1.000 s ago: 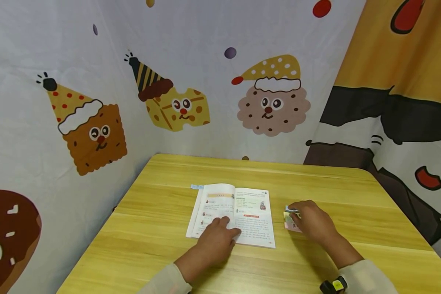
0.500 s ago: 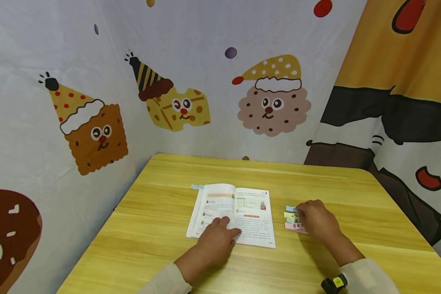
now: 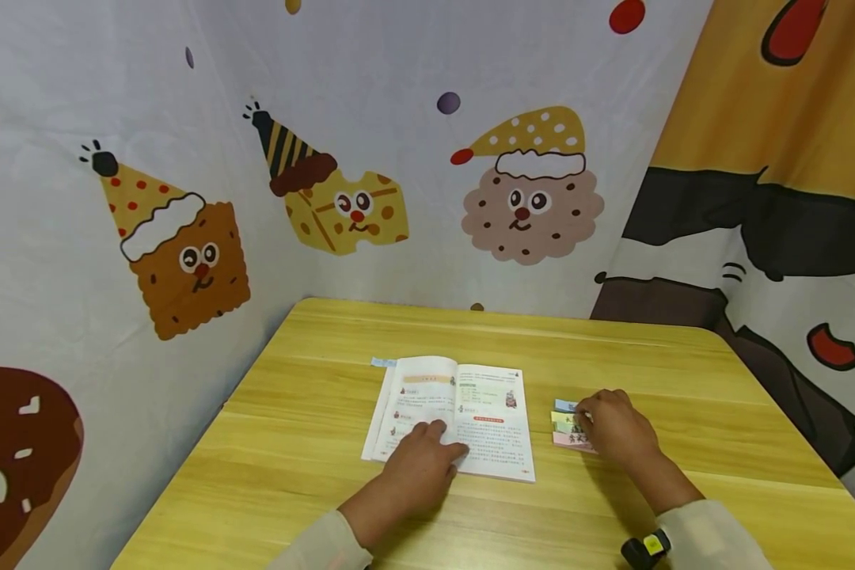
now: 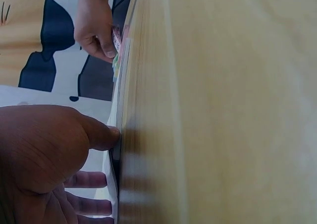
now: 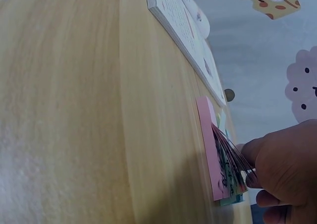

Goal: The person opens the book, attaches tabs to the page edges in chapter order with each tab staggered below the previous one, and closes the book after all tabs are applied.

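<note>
An open book (image 3: 495, 443) with printed pages lies flat on the table. My left hand (image 3: 422, 469) rests on its lower middle with the fingers extended, and in the left wrist view the thumb (image 4: 105, 136) reaches to the book's near edge. To the right of the book lies a pad of sticky notes (image 3: 564, 427) in blue, yellow, green and pink bands with printed characters. My right hand (image 3: 618, 431) pinches several lifted leaves (image 5: 235, 157) at the pad's right side, between thumb and finger. The pink strip (image 5: 209, 149) stays down on the table.
A blue sticky tab (image 3: 382, 362) sticks out at the book's top left corner. The wooden table (image 3: 313, 507) meets a cartoon-printed cloth (image 3: 413, 293) along its back and left sides. A dark device (image 3: 644, 549) sits on the right wrist.
My right hand has drawn back slightly to the right, uncovering more of the sticky notes' coloured bands. The left hand and the book have stayed in place.
</note>
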